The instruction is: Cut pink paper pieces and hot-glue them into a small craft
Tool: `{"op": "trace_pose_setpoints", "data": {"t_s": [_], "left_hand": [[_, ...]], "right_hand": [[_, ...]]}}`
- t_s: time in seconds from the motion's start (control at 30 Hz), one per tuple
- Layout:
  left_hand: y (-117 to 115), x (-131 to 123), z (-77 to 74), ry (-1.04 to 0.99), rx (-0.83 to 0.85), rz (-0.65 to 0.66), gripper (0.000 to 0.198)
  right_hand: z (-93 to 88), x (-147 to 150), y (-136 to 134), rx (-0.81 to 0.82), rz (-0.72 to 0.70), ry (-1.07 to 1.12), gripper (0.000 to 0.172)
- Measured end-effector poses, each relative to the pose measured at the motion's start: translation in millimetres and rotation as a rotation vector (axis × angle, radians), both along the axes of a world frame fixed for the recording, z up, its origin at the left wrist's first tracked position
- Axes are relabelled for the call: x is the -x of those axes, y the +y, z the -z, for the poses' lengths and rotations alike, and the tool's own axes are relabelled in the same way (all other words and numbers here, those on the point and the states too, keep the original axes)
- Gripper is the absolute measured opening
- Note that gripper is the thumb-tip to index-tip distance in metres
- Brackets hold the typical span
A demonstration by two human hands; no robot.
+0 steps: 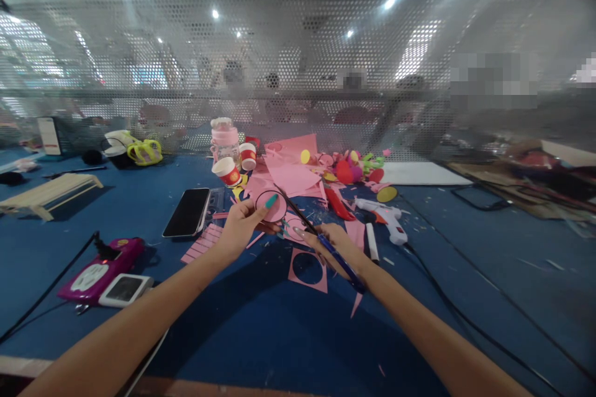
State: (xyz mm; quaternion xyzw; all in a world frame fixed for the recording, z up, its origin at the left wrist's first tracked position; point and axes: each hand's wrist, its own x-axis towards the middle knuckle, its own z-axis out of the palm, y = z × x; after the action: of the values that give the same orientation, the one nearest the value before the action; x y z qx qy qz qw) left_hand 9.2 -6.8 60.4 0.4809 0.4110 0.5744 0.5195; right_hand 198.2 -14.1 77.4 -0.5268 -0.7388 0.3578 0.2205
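My left hand (242, 223) pinches a pink paper circle with a dark outline (271, 206), thumb on its face. My right hand (338, 245) grips blue-handled scissors (321, 242), whose dark blades reach up to the circle's edge. Below the hands a pink paper square with a round hole cut out (307, 270) lies flat on the blue table (261, 335). More pink scraps lie around it.
A black phone (189, 212), red paper cups (228, 171), a pink bottle (224, 139) and a pile of pink sheets (291, 167) sit behind. A white glue gun (388, 218) with its cable lies right. A purple power strip (100, 270) and small white device (125, 289) lie left. Mesh screen at the back.
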Motion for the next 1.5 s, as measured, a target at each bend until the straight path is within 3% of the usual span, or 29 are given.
{"op": "trace_pose_setpoints", "data": {"t_s": [0.37, 0.5, 0.63, 0.93, 1.17, 1.5], "left_hand": [[0, 2, -1.3, 0.035, -0.028, -0.016, 0.031], [-2, 0, -3.6, 0.065, -0.023, -0.028, 0.032], [-4, -2, -5.8, 0.088, -0.025, -0.015, 0.03], [-6, -2, -6.7, 0.112, -0.039, -0.002, 0.029], [-6, -1, -5.2, 0.129, -0.05, -0.007, 0.03], [-5, -1, -5.6, 0.145, -0.07, -0.038, 0.033]], "right_hand": [[-4.6, 0, -2, 0.003, -0.05, 0.018, 0.042], [7.0, -2, 2, 0.009, -0.082, 0.063, 0.041], [18.3, -2, 6, -0.036, -0.021, 0.081, 0.041], [-9.4, 2, -6, 0.034, -0.058, 0.047, 0.039], [-2.9, 1, -1, -0.046, -0.023, -0.029, 0.04], [-2.5, 1, -2, 0.026, -0.014, -0.001, 0.039]]}}
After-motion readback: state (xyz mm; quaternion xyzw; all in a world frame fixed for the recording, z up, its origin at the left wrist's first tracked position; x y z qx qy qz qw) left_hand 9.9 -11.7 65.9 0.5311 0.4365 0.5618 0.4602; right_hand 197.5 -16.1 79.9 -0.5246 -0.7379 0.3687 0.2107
